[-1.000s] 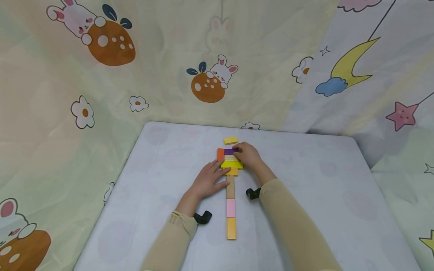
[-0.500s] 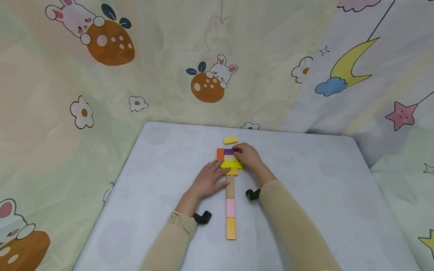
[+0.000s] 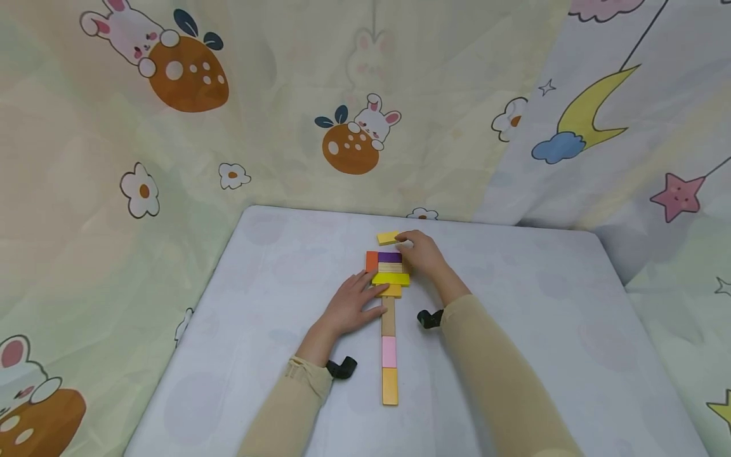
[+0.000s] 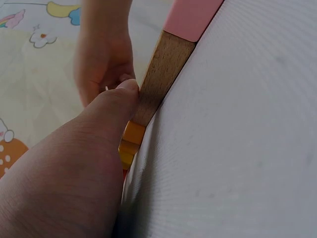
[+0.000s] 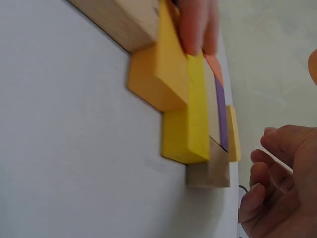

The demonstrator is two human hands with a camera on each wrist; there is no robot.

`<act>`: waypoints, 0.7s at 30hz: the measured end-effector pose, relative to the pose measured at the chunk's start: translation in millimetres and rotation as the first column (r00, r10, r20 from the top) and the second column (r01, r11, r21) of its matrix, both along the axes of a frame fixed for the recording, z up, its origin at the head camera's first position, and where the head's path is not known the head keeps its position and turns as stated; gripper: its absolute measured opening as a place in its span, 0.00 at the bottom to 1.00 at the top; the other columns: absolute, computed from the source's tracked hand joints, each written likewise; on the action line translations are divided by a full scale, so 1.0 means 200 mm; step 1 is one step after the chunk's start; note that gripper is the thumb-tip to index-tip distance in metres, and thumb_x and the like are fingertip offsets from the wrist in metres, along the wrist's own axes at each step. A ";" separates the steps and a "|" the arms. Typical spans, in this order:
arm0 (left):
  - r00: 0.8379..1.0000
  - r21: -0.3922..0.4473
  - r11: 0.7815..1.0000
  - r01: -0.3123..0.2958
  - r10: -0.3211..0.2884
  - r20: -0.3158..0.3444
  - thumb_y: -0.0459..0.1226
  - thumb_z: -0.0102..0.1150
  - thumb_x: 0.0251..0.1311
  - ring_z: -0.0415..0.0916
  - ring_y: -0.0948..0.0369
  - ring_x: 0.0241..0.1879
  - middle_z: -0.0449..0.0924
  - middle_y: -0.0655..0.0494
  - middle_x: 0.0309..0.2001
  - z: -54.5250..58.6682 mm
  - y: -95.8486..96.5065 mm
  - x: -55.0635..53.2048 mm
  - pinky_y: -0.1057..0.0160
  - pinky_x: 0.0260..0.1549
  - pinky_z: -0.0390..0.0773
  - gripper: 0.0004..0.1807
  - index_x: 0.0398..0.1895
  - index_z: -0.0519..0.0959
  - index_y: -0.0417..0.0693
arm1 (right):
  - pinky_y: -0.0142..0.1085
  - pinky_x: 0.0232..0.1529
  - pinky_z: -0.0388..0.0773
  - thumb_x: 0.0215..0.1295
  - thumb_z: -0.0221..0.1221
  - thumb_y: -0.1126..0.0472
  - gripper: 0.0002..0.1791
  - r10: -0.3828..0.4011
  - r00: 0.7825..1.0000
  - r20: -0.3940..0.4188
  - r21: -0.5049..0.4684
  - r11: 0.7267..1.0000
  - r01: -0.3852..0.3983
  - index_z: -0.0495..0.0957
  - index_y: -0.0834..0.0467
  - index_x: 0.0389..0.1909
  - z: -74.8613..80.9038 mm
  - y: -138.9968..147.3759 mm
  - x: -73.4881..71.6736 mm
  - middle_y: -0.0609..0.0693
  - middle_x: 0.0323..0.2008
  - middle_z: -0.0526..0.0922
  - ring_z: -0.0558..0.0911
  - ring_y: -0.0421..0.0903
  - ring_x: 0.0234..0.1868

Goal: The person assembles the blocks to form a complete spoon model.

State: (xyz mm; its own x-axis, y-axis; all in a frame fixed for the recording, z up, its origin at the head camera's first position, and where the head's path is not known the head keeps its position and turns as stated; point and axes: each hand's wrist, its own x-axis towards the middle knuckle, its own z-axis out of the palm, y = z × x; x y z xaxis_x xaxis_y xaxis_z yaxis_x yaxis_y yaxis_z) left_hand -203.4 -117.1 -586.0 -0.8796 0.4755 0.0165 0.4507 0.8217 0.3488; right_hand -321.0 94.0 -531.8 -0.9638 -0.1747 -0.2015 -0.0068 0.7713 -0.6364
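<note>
Wooden blocks lie in a long upright figure. The left hand (image 3: 347,303) rests with spread fingers at the orange-yellow block (image 3: 394,291) and bright yellow block (image 3: 391,279); its thumb touches the brown wood block (image 4: 161,74). Above these sit a pale wood block (image 3: 391,268), a purple block (image 3: 390,257) and, at their left, an orange-red block (image 3: 371,260). A plain wood block (image 5: 218,168) stands at their right end. The right hand (image 3: 424,255) hovers with loosely bent fingers, fingertips right at the end of a separate yellow block (image 3: 386,238). Nothing shows in its grasp in the right wrist view.
Below the brown block, a pink block (image 3: 389,352) and a golden block (image 3: 390,387) continue the column. All lie on a white-covered table (image 3: 514,330). A patterned cloth (image 3: 274,95) hangs behind the far edge. Black wrist cameras (image 3: 342,368) jut from both wrists.
The right hand has left the right end of the purple block and moved up to the separate yellow block. The left hand has stayed in place.
</note>
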 end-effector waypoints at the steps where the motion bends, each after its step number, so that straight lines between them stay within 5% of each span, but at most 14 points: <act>1: 1.000 -0.003 1.000 -0.001 0.001 0.002 0.66 0.46 0.66 0.43 0.53 0.79 0.46 0.62 0.80 0.00 0.00 0.00 0.50 0.77 0.47 0.33 0.73 0.63 0.74 | 0.54 0.72 0.64 0.73 0.55 0.50 0.20 0.010 1.000 -0.009 0.001 1.000 -0.010 0.76 0.48 0.62 0.01 0.01 -0.02 0.51 0.66 0.72 0.69 0.54 0.68; 10: 1.000 -0.024 1.000 -0.001 0.001 0.004 0.69 0.41 0.65 0.42 0.54 0.79 0.43 0.64 0.80 -0.02 0.00 -0.01 0.50 0.77 0.47 0.34 0.74 0.60 0.77 | 0.56 0.74 0.57 0.72 0.56 0.52 0.24 0.060 0.997 0.040 0.029 0.998 -0.062 0.71 0.48 0.67 0.03 0.06 -0.15 0.53 0.71 0.67 0.62 0.55 0.74; 21: 1.000 -0.012 1.000 0.016 -0.017 -0.021 0.67 0.42 0.66 0.43 0.53 0.79 0.44 0.61 0.80 -0.02 -0.01 0.00 0.50 0.77 0.47 0.33 0.73 0.62 0.74 | 0.56 0.77 0.51 0.74 0.54 0.54 0.30 0.190 0.973 0.128 0.111 0.973 -0.204 0.60 0.40 0.75 0.02 0.03 -0.21 0.50 0.77 0.58 0.55 0.55 0.78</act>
